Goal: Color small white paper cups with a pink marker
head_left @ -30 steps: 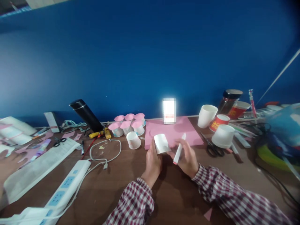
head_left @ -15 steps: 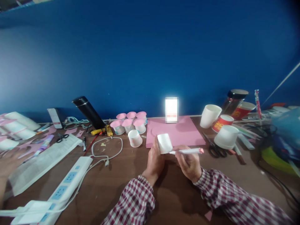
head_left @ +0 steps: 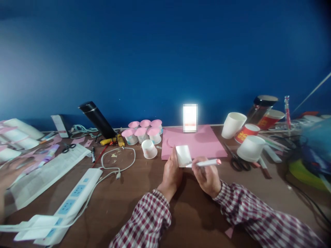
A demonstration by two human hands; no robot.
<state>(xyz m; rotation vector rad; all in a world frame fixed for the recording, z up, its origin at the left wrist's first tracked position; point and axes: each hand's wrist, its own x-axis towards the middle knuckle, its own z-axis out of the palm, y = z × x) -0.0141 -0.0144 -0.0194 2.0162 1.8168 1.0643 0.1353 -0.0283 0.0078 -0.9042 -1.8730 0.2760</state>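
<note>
Small white paper cup (head_left: 183, 155), lying on its side just above the table (head_left: 134, 193), near its middle and at the front edge of the pink sheet (head_left: 204, 144). Being gripped by the left hand (head_left: 172, 172), fingers curled around its wall, probably to steady it and turn its side toward the pen. White marker (head_left: 205, 163), being pinched between thumb and fingers of the right hand (head_left: 208, 177), lying nearly level with its tip at the cup's wall and its pink cap end pointing right, apparently for drawing on the cup. Both wrists resting low over the table, likely for steadiness.

Lying beyond: another white cup (head_left: 149, 148) tipped over just left, a cluster of pink-topped cups (head_left: 143, 131) behind it, a white cable (head_left: 117, 162) looping toward a power strip (head_left: 74, 193). Standing to the right: larger white cups (head_left: 249, 147), a red cup (head_left: 245, 132), scissors (head_left: 236, 160). Leaning at the back left: a black flask (head_left: 97, 119). Showing at the far left edge: another person's hand (head_left: 9, 172), blurred, over papers. Nothing crowding the space directly between the hands and the cup.
</note>
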